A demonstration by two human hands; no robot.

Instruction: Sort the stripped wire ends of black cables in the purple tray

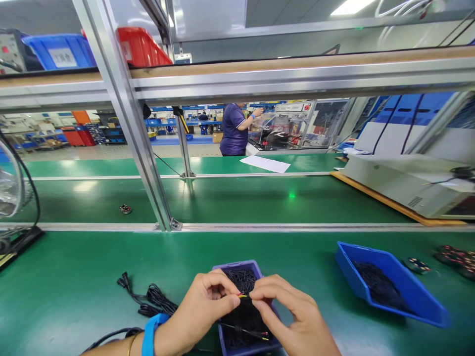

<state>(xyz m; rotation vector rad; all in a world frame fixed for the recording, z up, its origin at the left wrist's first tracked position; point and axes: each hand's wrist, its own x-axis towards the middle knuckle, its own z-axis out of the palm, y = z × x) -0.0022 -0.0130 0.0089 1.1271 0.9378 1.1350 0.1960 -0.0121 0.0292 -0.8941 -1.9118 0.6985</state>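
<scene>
Both hands meet over a small purple tray (pixel 222 341) filled with short black tubes. My left hand (pixel 202 309), with a blue wristband, pinches the end of a thin cable with red and yellow wires (pixel 243 295). My right hand (pixel 293 316) pinches the same wire tip from the other side, fingers pressed together. The black cable runs down across the tray to another red and yellow end (pixel 264 337). What sits between the fingertips is too small to name.
A bundle of black cables with plugs (pixel 148 299) lies left of the tray. A blue bin (pixel 393 289) of black parts stands at right, small circuit boards (pixel 454 257) beyond it. A grey machine (pixel 408 183) sits back right. A person (pixel 233 129) works far behind the frame post (pixel 148 163).
</scene>
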